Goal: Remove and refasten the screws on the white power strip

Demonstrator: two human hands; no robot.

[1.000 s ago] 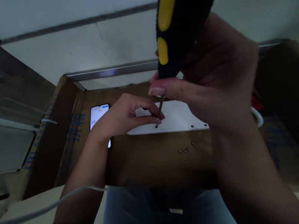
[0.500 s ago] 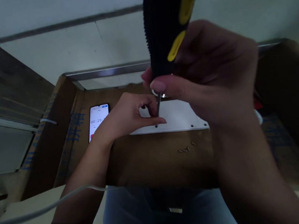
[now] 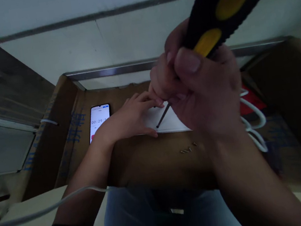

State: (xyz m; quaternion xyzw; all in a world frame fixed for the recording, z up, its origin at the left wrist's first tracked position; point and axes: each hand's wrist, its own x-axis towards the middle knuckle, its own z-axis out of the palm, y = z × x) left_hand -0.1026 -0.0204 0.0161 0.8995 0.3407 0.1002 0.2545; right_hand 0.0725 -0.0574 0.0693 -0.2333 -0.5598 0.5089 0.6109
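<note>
My right hand (image 3: 199, 79) is closed around a screwdriver with a black and yellow handle (image 3: 217, 12). Its thin metal shaft slants down to the left, and the tip meets a dark hole near the front edge of a white panel (image 3: 173, 122). Resting on that panel's left part is my left hand (image 3: 135, 115), thumb and fingers spread on either side of the tip. Several small screws (image 3: 188, 149) lie on the brown cardboard in front of the panel. Much of the panel's right side is hidden behind my right hand.
A phone showing a running timer (image 3: 99, 118) lies left of my left hand. White looped cable (image 3: 255, 120) and a red item (image 3: 250, 100) are at the right. Cardboard side walls (image 3: 47, 143) stand around the work surface. A pale cord (image 3: 54, 206) crosses my left forearm.
The screwdriver has tilted to the right, and its tip has come down to the panel's front hole. My left fingers have let go of the shaft and spread flat on the panel.
</note>
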